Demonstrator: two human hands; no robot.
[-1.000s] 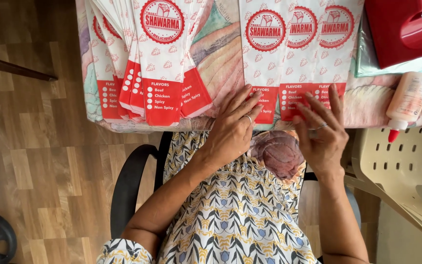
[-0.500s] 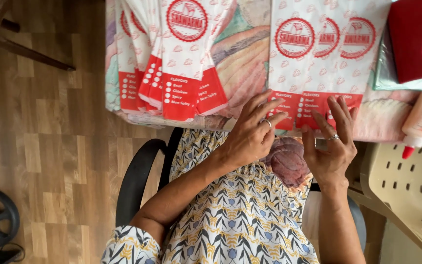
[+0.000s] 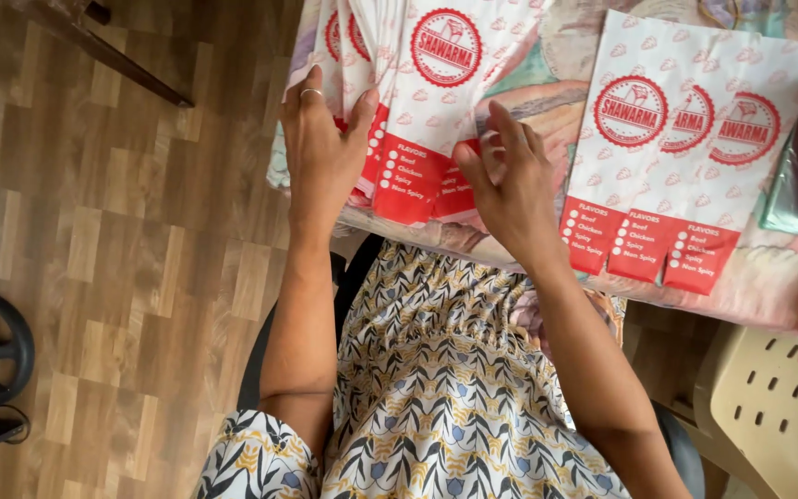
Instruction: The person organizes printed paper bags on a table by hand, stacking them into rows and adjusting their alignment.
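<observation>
While the person sits at the table edge, the left hand (image 3: 323, 148) lies flat, fingers spread, on the fanned stack of white paper bags with red printed bands (image 3: 408, 111) at twelve o'clock. The right hand (image 3: 510, 185), loosely open, touches the stack's lower edge. The bags look light, thin and easily creased, best pinched at a corner. At two o'clock lies a second fan of bags (image 3: 685, 157) on the patterned plastic tablecloth (image 3: 547, 46); wood-plank flooring (image 3: 94, 231) spreads at nine o'clock.

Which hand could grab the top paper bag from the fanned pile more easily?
Probably the right hand: its fingers rest on the fanned pile's front bag. The left hand steadies the pile's far edge.
</observation>
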